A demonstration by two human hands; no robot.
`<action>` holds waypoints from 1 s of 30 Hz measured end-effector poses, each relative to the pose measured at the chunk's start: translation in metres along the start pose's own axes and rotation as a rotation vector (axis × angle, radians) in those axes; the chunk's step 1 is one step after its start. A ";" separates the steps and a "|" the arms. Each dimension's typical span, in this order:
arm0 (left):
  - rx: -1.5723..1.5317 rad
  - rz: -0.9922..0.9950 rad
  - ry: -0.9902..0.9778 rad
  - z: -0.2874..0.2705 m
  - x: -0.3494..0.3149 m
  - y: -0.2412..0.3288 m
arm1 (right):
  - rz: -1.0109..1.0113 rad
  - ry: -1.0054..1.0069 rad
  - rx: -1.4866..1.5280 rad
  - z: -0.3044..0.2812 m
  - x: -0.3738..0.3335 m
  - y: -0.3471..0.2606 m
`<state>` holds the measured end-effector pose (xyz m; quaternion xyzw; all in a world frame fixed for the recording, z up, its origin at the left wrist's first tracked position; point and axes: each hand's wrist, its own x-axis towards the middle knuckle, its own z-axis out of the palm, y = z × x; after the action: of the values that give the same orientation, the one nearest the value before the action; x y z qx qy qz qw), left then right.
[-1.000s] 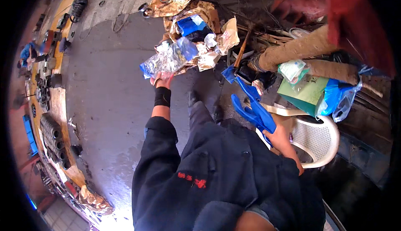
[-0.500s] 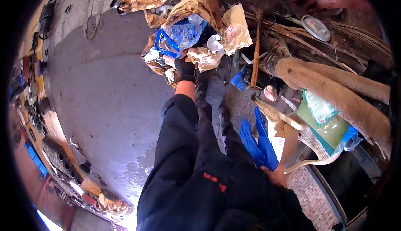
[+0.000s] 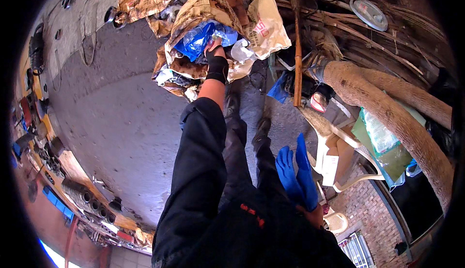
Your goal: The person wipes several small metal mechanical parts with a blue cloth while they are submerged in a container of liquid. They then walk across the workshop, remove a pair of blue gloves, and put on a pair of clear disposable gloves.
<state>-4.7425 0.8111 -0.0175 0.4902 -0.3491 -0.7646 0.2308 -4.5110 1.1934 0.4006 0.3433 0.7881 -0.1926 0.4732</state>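
Ahead, by the far right edge of the bare floor [image 3: 111, 118], the left hand [image 3: 215, 47] reaches into the mouth of a brown paper sack [image 3: 203, 11], at some crumpled blue plastic [image 3: 194, 41]; whether its half-hidden fingers are clamped, I cannot tell. Beside the right leg, the right hand [image 3: 314, 214] has its fingers clamped on the cuff end of the blue gloves [image 3: 293, 178], whose long axis runs away from the body, leaning slightly left, tips pointing toward a wooden stick [image 3: 297, 60].

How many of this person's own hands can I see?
2: the left hand, partly hidden, is at blue plastic in the paper sack; the right hand holds blue gloves.
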 end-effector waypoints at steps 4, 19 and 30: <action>0.440 0.204 -0.028 -0.014 0.035 -0.023 | 0.028 0.036 -0.016 0.001 0.005 -0.004; 1.491 0.355 -0.283 -0.027 0.178 -0.011 | 0.097 0.017 -0.056 0.005 0.022 0.007; -0.206 -0.144 -0.370 -0.055 0.088 0.001 | 0.040 0.053 0.067 0.000 -0.006 -0.020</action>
<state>-4.7286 0.7330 -0.0837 0.3392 -0.2696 -0.8876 0.1564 -4.5240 1.1775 0.4056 0.3797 0.7865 -0.2002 0.4440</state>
